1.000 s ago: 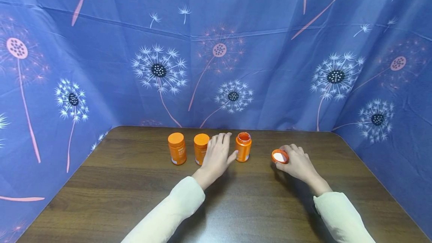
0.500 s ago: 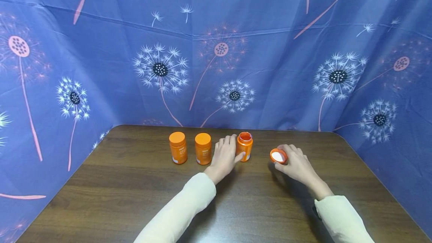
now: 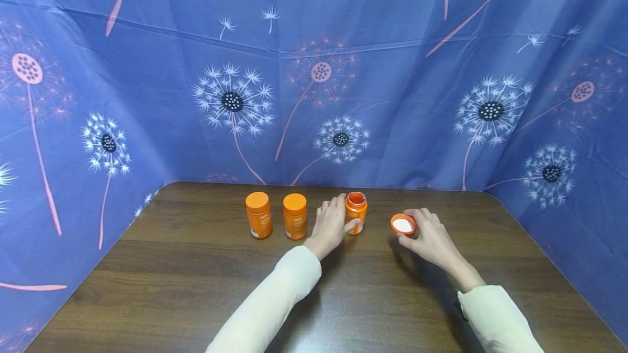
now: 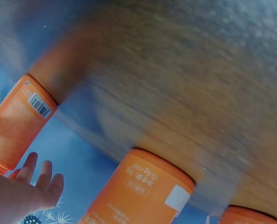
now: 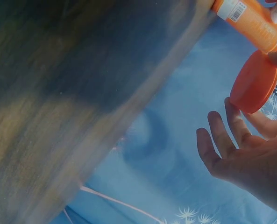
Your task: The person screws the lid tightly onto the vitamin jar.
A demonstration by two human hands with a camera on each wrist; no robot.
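Note:
An uncapped orange bottle (image 3: pixel 356 212) stands upright on the table, its round mouth facing up. From its left side my left hand (image 3: pixel 330 227) grips it, thumb across the front and the index finger toward the back. The other fingers stay extended beside it in the left wrist view, where the bottle (image 4: pixel 19 121) shows a barcode. Off to the right, my right hand (image 3: pixel 432 238) pinches an orange screw lid (image 3: pixel 403 225) by its edge, white inside turned up. The lid (image 5: pixel 254 83) is raised over the table, the remaining fingers spread away from it.
Two capped orange bottles stand left of my left hand: a nearer one (image 3: pixel 295 217) and a farther one (image 3: pixel 259 215). Brown wood-grain table (image 3: pixel 162 282) lies under everything. A blue dandelion-print cloth (image 3: pixel 392 97) hangs behind the table and along both sides.
My left hand has moved right, from beside the middle bottle to the uncapped one, and taken hold of it. My right hand has shifted slightly left with the lid.

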